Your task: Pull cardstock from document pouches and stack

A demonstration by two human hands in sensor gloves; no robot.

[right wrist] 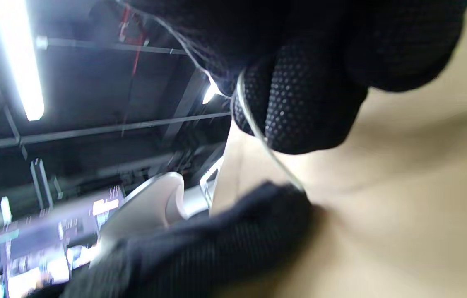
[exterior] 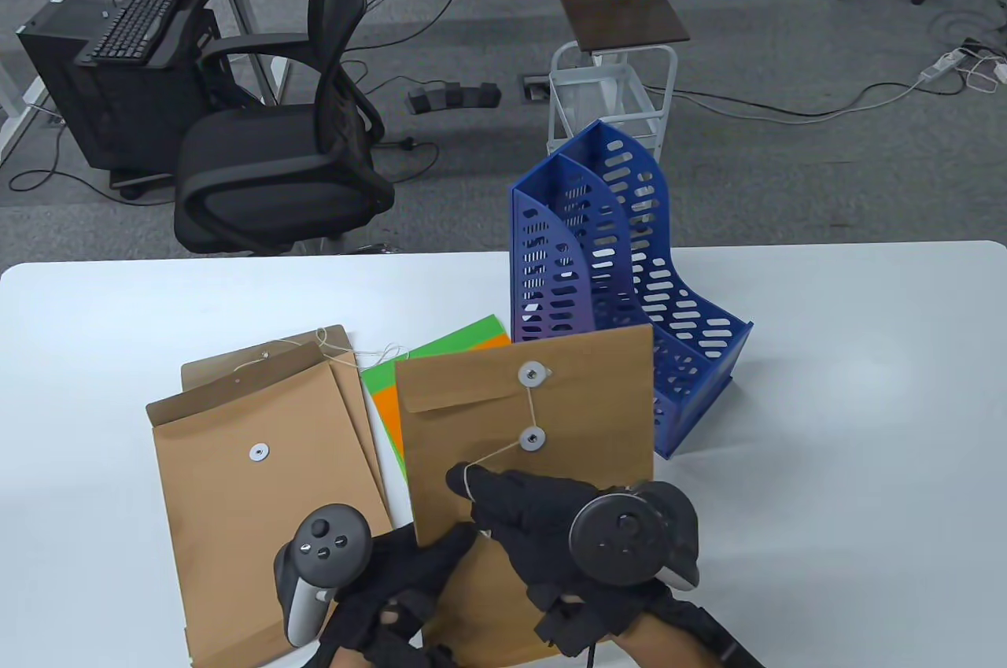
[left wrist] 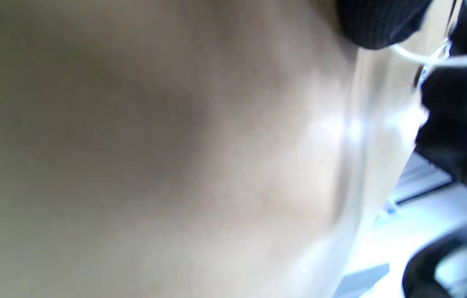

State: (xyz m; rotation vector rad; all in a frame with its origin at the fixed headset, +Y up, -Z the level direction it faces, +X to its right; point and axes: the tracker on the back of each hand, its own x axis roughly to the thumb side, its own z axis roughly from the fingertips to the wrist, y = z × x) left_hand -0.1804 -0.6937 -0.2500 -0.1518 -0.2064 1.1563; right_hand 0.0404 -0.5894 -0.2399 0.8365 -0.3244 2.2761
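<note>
A brown document pouch (exterior: 535, 416) is held tilted up above the table, its flap closed and its white string (exterior: 503, 454) wound between two round buttons. My left hand (exterior: 409, 581) grips the pouch's lower left edge. My right hand (exterior: 503, 499) pinches the string's loose end just left of the lower button; the string also shows in the right wrist view (right wrist: 258, 132). The pouch fills the left wrist view (left wrist: 155, 157). Green and orange cardstock (exterior: 440, 365) lies on the table behind the held pouch. Two more brown pouches (exterior: 260, 455) lie at the left.
A blue file rack (exterior: 621, 290) stands right behind the held pouch on the white table (exterior: 850, 400). A black office chair (exterior: 291, 141) stands beyond the table's far edge.
</note>
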